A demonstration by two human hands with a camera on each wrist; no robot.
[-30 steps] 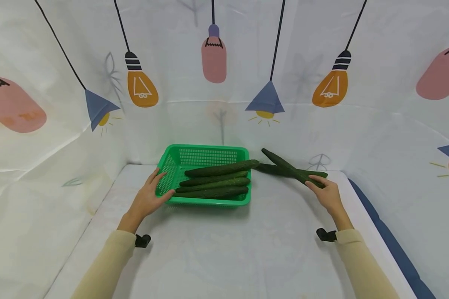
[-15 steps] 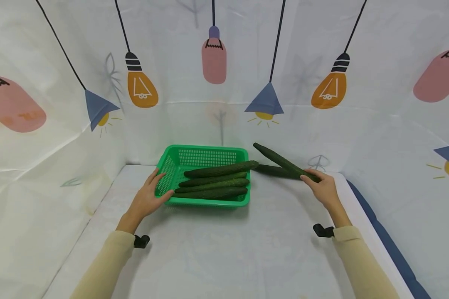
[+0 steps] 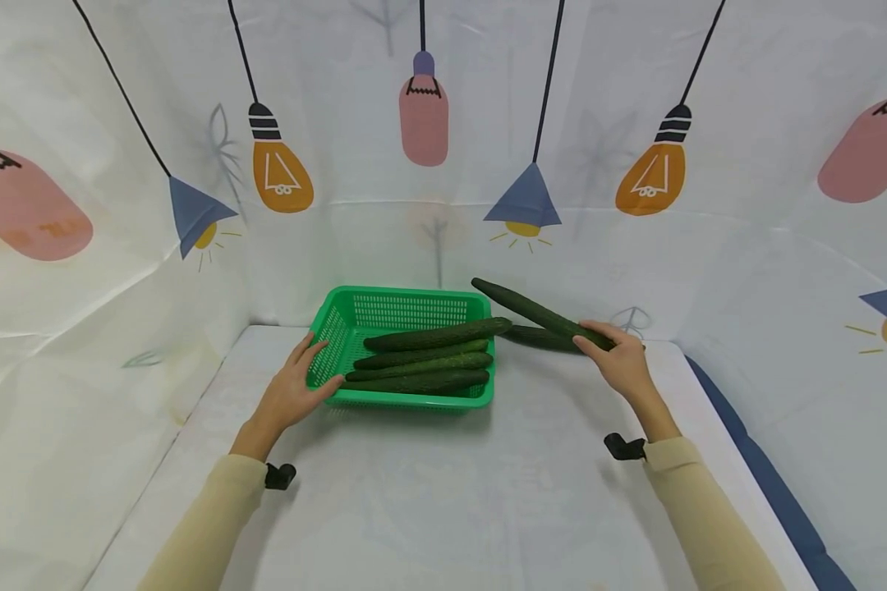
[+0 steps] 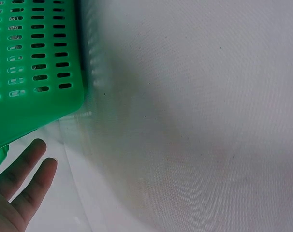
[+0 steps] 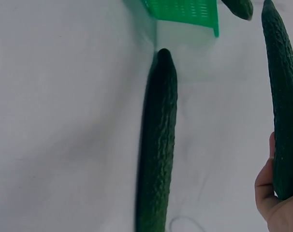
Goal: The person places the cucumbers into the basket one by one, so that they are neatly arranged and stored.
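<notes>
My right hand [image 3: 619, 361] grips a cucumber [image 3: 528, 307] near its right end; the cucumber is raised and slants up to the left. In the right wrist view, fingers and thumb wrap the lower part of this cucumber [image 5: 282, 96]. Below it a second cucumber [image 5: 158, 145] lies on the white surface, partly hidden in the head view. My left hand [image 3: 290, 398] rests at the left side of a green basket [image 3: 414, 400], its fingers spread against the rim. Several cucumbers [image 3: 421, 381] lie in the basket, one with its end over the right rim.
The white table [image 3: 443, 492] meets a white cloth wall [image 3: 384, 238] printed with lamps and bulbs, just behind the basket. A dark blue edge [image 3: 754, 460] runs along the table's right side. Black wrist mounts [image 3: 281, 476] sit at both cuffs.
My right hand has lifted the upper cucumber off the one beneath and carried it left toward the basket. My left hand and the basket have stayed in place.
</notes>
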